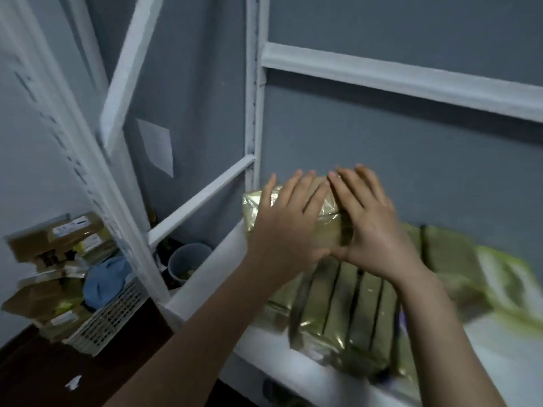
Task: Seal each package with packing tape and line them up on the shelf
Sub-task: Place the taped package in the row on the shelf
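A tan package [324, 230] wrapped in glossy tape stands on edge at the left end of the white shelf [293, 365]. My left hand [286, 218] lies flat against its near face with straight fingers. My right hand [368, 218] presses flat on it beside the left, fingertips almost touching. Below my hands a row of several taped packages [346, 306] stands side by side on the shelf. Much of the held package is hidden behind my hands.
More packages and a yellow-green bag [508, 286] lie blurred at the right. White shelf posts [252, 113] rise behind. On the floor at left sit a white basket [114, 315] with cardboard parcels [58, 239], a blue cloth and a grey bucket [188, 259].
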